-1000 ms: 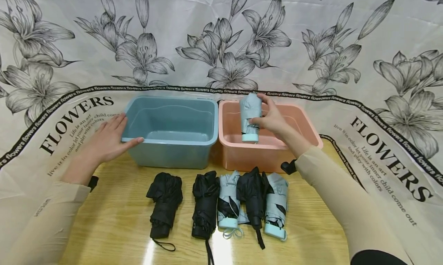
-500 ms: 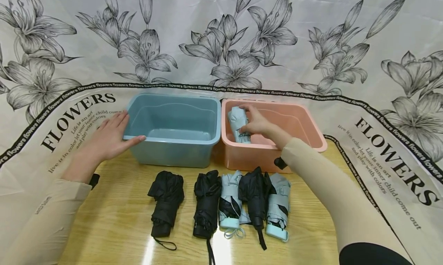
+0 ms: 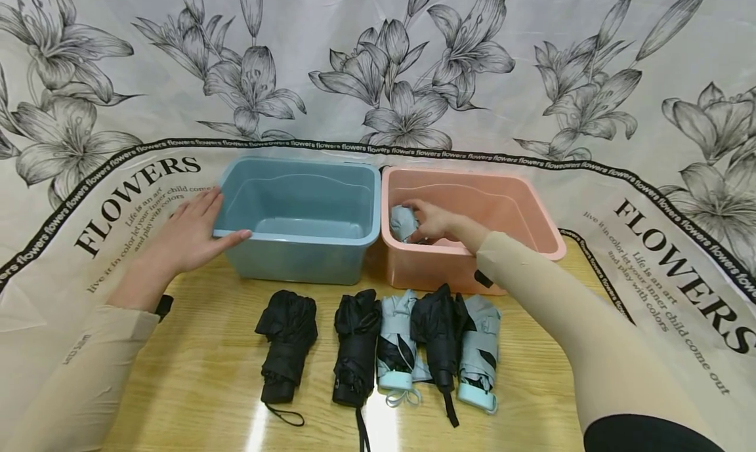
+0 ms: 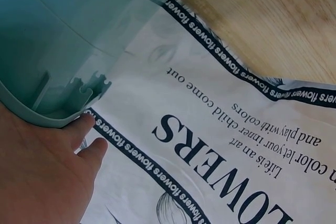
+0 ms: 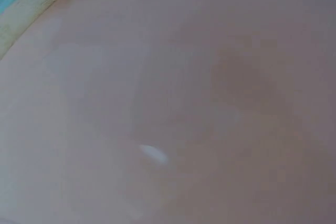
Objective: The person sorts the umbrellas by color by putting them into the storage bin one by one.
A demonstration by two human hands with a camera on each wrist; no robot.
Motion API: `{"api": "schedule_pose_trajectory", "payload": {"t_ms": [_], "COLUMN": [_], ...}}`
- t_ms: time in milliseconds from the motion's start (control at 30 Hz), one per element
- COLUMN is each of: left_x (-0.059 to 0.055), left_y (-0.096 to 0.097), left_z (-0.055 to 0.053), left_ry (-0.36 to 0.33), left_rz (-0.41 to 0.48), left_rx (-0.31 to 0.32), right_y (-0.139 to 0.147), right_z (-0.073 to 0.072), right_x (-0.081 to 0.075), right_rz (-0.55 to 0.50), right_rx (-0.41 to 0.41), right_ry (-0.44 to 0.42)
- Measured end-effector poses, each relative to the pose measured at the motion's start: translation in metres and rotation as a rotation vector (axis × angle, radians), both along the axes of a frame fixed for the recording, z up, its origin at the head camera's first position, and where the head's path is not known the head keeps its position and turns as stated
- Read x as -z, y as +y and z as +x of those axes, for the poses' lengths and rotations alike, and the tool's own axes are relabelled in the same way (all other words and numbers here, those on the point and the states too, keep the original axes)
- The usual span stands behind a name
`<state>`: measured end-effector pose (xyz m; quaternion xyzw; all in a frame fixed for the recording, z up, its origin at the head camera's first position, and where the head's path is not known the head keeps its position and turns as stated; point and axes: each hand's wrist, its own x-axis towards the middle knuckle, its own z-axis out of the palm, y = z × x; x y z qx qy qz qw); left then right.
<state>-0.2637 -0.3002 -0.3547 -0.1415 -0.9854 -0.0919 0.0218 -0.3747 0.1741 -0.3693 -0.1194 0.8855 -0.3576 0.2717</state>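
In the head view my right hand (image 3: pixel 436 221) reaches into the pink bin (image 3: pixel 437 268) and grips a folded light blue umbrella (image 3: pixel 403 222) near the left wall. The front wall hides the umbrella's lower part. My left hand (image 3: pixel 191 232) rests on the left corner of the blue bin (image 3: pixel 295 262), fingers extended along the side and thumb over the front rim. The left wrist view shows that hand (image 4: pixel 44 169) at the bin's rim (image 4: pixel 50 121). Blurred pink plastic (image 5: pixel 168 98) fills most of the right wrist view.
Several folded umbrellas lie in a row before the bins: a black umbrella (image 3: pixel 288 347) at left, another black umbrella (image 3: pixel 356 347), a light blue umbrella (image 3: pixel 397 337), then a black umbrella (image 3: pixel 438 334) and a light blue umbrella (image 3: pixel 480 347). A flower-printed cloth (image 3: pixel 472 124) hangs behind.
My right hand has lowered the light blue umbrella from above the pink bin's front rim down into its left end. The left hand has stayed on the blue bin.
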Motion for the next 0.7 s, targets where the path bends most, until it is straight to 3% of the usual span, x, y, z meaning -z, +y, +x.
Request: {"api": "schedule_pose_trajectory", "payload": {"t_ms": [267, 567, 700], "left_x": [-0.003, -0.003, -0.003], "left_y": [0.003, 0.004, 0.004], "left_z": [-0.001, 0.002, 0.002], "left_ry": [0.003, 0.003, -0.01], "left_rz": [-0.011, -0.008, -0.01], "left_rx": [0.0, 0.002, -0.001], "right_y": [0.003, 0.003, 0.004], "right_z": [0.004, 0.009, 0.011], "right_x": [-0.006, -0.011, -0.016], "right_rz": [0.13, 0.051, 0.013], "right_rx": [-0.265, -0.203, -0.188], "right_ry": [0.077, -0.03, -0.028]}}
